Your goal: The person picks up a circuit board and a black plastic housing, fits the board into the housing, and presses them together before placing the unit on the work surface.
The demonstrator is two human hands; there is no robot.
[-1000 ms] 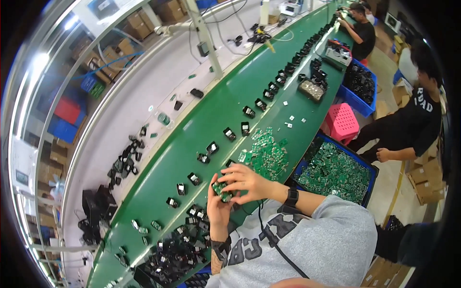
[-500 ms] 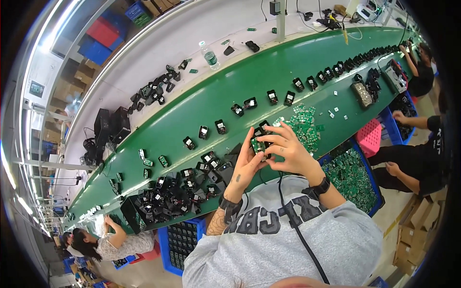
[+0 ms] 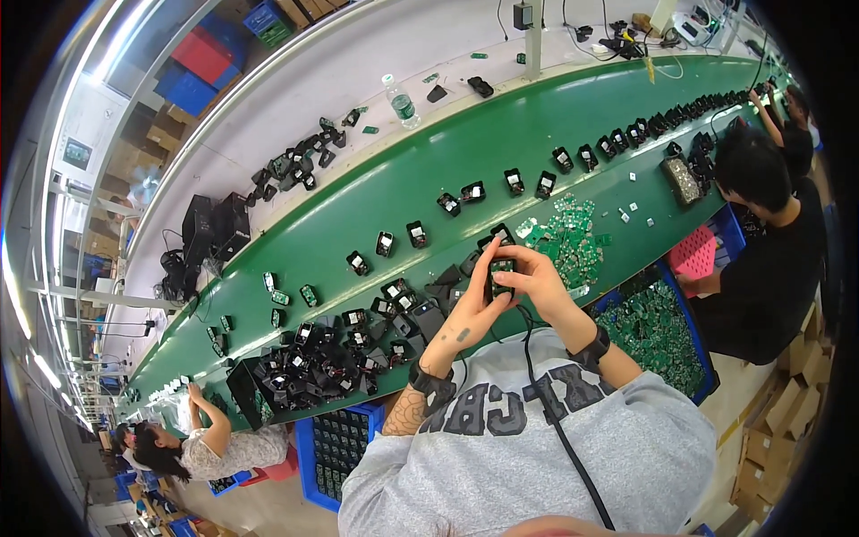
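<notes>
Head-mounted, left fisheye of pair. Looks steeply down over grey shirt point(image 3: 573, 452) at left hand point(image 3: 469, 317) and right hand point(image 3: 544, 285), near; wide across green bench point(image 3: 501, 134).

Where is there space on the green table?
Bare green tabletop lies between the row of black plastic housings and the white ledge. Crowded: heaped black plastic casings beside the left hand, piled green circuit boards beyond the right hand.

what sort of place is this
Probably an electronics assembly workshop: a long green bench carries a row of small black housings and a heap of green circuit boards, and a blue crate beside it holds many more boards.
</notes>
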